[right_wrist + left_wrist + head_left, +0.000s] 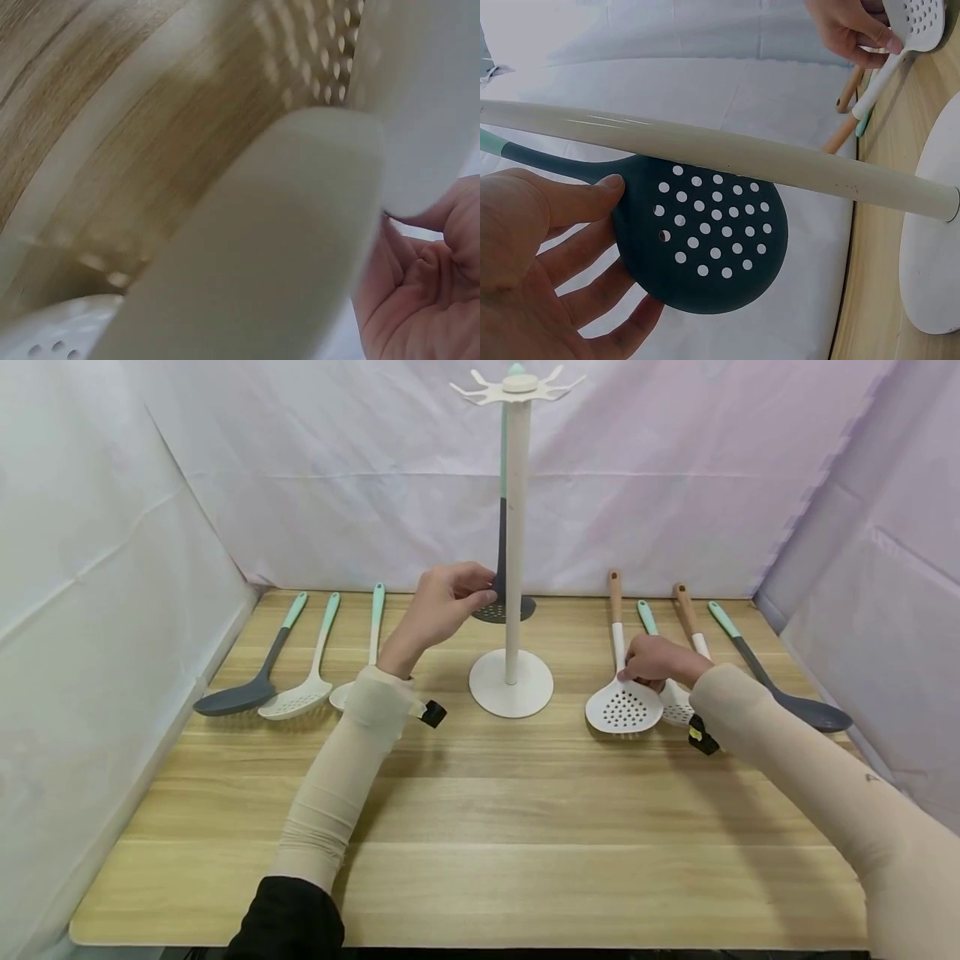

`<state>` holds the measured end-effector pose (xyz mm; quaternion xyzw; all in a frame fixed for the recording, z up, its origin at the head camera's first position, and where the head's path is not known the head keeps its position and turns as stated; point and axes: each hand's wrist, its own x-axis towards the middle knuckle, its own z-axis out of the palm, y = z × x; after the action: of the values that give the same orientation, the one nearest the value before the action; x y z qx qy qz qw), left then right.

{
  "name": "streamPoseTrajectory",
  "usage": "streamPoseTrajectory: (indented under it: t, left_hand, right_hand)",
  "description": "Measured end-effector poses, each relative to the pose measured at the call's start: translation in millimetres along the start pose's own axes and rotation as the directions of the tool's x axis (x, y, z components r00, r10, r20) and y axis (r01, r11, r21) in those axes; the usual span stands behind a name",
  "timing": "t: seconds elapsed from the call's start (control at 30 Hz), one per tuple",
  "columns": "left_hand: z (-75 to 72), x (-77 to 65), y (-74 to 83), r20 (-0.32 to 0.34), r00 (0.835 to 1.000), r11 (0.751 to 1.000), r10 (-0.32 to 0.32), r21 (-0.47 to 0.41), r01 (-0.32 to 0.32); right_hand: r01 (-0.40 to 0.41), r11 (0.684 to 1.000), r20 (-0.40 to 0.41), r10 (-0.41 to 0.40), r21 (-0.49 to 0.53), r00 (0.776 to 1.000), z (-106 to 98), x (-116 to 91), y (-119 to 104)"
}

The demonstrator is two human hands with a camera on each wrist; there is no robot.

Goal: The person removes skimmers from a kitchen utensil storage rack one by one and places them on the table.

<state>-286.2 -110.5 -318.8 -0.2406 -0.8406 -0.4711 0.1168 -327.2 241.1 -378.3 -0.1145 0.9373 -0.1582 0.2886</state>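
My left hand (pixel 442 606) grips a dark grey skimmer (pixel 697 277) at its neck, thumb on the near face and fingers behind. The skimmer is upright behind the pole of a white utensil stand (pixel 517 543), its mint handle reaching up to the hooked top. On the right, my right hand (pixel 663 660) pinches a white skimmer (pixel 624 706) with a wood-coloured handle where the neck meets the perforated head. Beneath that hand are a mint-handled white perforated utensil (pixel 677 703) and another wood-handled one (pixel 685 606), whose head is mostly hidden.
Left of the stand lie a dark turner (pixel 240 695), a white perforated utensil (pixel 298 696) and another mint-handled white utensil (pixel 377 610), partly behind my left wrist. A dark mint-handled utensil (pixel 810 710) lies at far right. White cloth (pixel 337 510) encloses the table (pixel 450 877) at back and sides.
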Motion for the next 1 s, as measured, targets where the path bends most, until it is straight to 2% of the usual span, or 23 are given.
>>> streamPoseTrajectory:
  t: [0.63,1.0]
  left_hand:
    - [1.9,0.2,-1.9,-0.009,1.000,1.000,0.003,-0.007,-0.003]
    - [1.4,-0.1,-0.3,-0.007,1.000,1.000,-0.012,-0.012,0.012]
  right_hand:
    - [0.001,0.998,-0.002,-0.001,-0.068,1.000,1.9,-4.5,-3.1]
    - [0.030,0.997,0.042,-0.027,-0.076,0.999,0.4,-9.6,-3.5]
